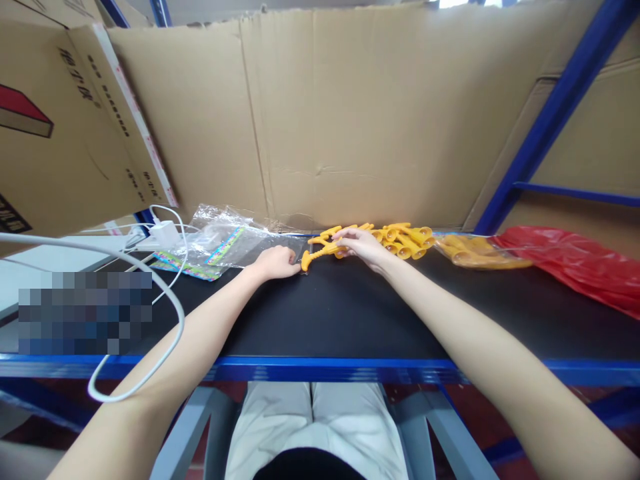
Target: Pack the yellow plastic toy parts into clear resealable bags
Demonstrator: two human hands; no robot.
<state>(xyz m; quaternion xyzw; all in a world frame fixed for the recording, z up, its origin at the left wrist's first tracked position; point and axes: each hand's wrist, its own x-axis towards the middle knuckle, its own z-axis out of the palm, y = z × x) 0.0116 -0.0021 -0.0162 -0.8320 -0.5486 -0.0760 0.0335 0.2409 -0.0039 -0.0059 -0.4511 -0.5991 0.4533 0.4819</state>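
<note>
Our right hand (364, 245) holds yellow plastic piece (320, 253), its curved end near left hand (277, 262). Piece sits over black tabletop (340, 313), between both hands, beside heap of yellow pieces (405, 241). Our left hand curled against clear bag (240, 252); we cannot tell whether it pinches film. Red bag (565, 263) lies far right.

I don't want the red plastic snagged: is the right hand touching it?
Apart. The head view shows the red plastic well to the right of the right hand, with loose yellow pieces and a clear packet lying between them.
</note>
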